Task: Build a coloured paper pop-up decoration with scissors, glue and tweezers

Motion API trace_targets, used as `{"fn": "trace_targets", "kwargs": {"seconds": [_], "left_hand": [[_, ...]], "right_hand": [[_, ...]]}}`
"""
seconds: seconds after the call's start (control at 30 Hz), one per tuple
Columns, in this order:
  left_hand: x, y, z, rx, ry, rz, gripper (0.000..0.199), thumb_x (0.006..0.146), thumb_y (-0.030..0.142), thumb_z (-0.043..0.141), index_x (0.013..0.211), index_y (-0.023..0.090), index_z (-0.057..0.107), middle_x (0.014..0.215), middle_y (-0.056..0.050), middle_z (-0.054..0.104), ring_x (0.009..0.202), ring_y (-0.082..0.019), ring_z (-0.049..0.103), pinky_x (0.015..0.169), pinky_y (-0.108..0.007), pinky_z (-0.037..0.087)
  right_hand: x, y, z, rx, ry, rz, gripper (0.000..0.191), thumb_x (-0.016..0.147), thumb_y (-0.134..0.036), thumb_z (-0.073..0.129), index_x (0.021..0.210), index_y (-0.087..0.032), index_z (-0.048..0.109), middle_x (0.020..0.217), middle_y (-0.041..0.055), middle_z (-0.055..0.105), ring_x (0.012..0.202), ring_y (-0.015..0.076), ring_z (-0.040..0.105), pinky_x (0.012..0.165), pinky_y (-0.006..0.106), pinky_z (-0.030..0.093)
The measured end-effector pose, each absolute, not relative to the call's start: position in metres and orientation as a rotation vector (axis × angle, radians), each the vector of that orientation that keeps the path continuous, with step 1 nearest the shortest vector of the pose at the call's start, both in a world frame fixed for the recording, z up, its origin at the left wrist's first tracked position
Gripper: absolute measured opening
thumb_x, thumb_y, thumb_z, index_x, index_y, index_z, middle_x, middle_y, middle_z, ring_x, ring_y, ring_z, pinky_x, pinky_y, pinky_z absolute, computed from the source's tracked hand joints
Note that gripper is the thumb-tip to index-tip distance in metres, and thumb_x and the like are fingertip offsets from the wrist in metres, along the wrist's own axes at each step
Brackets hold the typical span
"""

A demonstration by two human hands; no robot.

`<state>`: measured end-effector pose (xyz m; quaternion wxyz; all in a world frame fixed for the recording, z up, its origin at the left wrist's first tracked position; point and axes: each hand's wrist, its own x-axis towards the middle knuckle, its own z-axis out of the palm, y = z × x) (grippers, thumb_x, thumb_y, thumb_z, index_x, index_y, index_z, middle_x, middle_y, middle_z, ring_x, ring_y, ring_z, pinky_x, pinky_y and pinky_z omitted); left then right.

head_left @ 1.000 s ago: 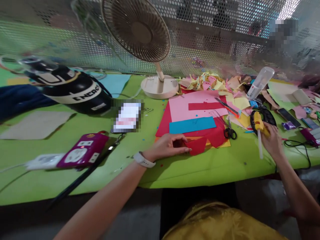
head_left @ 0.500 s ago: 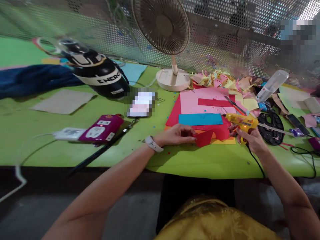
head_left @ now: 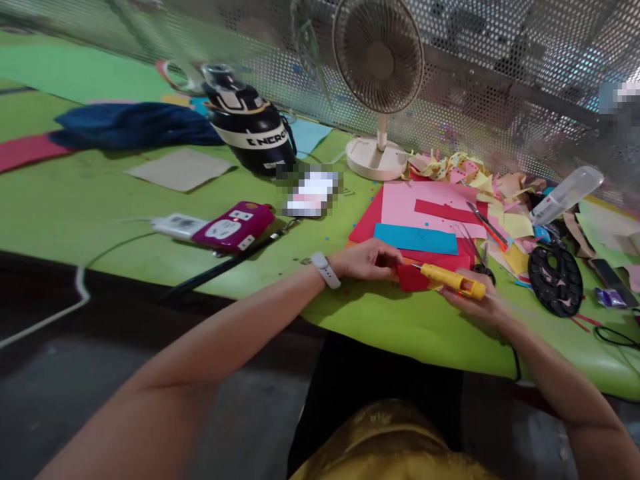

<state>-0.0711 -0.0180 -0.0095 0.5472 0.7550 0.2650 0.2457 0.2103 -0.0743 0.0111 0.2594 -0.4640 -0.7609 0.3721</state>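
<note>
My left hand point(head_left: 369, 259), with a white watch on its wrist, pinches a small piece of red paper point(head_left: 413, 279) near the table's front edge. A yellow hot glue gun point(head_left: 453, 281) is gripped in my right hand point(head_left: 477, 303). Its metal nozzle points left and lies over the red paper, close to my left fingers; whether it touches the paper I cannot tell. Just behind the hands lie a blue paper strip point(head_left: 416, 239), a pink sheet point(head_left: 400, 203) and a red paper strip point(head_left: 444, 211) on larger red sheets.
A cream fan point(head_left: 379, 160) stands at the back beside paper scraps point(head_left: 455, 167). A black bottle point(head_left: 260, 143), a phone point(head_left: 313, 193) and a purple power socket point(head_left: 233, 227) are to the left. Rightward are scissors point(head_left: 483, 269), a craft knife point(head_left: 487, 227), a black palette-like tray point(head_left: 555, 281) and a clear bottle point(head_left: 567, 195).
My right hand has turned the glue gun and brought its nozzle left over the red paper. My left hand keeps its pinch. The head view has swung left.
</note>
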Motion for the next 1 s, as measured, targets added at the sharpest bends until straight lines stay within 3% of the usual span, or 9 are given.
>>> {"fn": "trace_targets", "kwargs": {"seconds": [0.2,0.53,1.0], "left_hand": [[-0.069,-0.018,-0.013,1.897,0.653,0.649,0.018,0.076,0.030,0.067,0.084,0.015,0.069,0.066,0.000,0.064,0.057,-0.010,0.052,0.054,-0.021,0.040],[-0.072,-0.011,-0.024,1.996,0.680,0.754,0.019,0.074,0.029,0.065,0.085,0.014,0.069,0.074,-0.003,0.067,0.066,-0.014,0.058,0.059,-0.023,0.044],[-0.070,-0.010,-0.025,2.006,0.652,0.787,0.016,0.073,0.025,0.066,0.084,0.015,0.069,0.072,-0.002,0.068,0.063,-0.012,0.057,0.058,-0.021,0.043]], "right_hand": [[0.211,-0.078,0.001,-1.258,-2.247,0.747,0.028,0.083,-0.047,0.062,0.071,-0.024,0.052,0.065,-0.0003,0.053,0.056,0.0156,0.049,0.054,0.031,0.042],[0.203,-0.082,0.001,-1.171,-2.223,0.634,0.031,0.083,-0.044,0.063,0.067,-0.023,0.048,0.060,-0.0028,0.049,0.052,0.0125,0.045,0.050,0.027,0.034],[0.206,-0.078,-0.005,-1.115,-2.262,0.550,0.030,0.085,-0.041,0.064,0.069,-0.022,0.047,0.062,-0.0027,0.051,0.053,0.0127,0.047,0.050,0.027,0.035]]}}
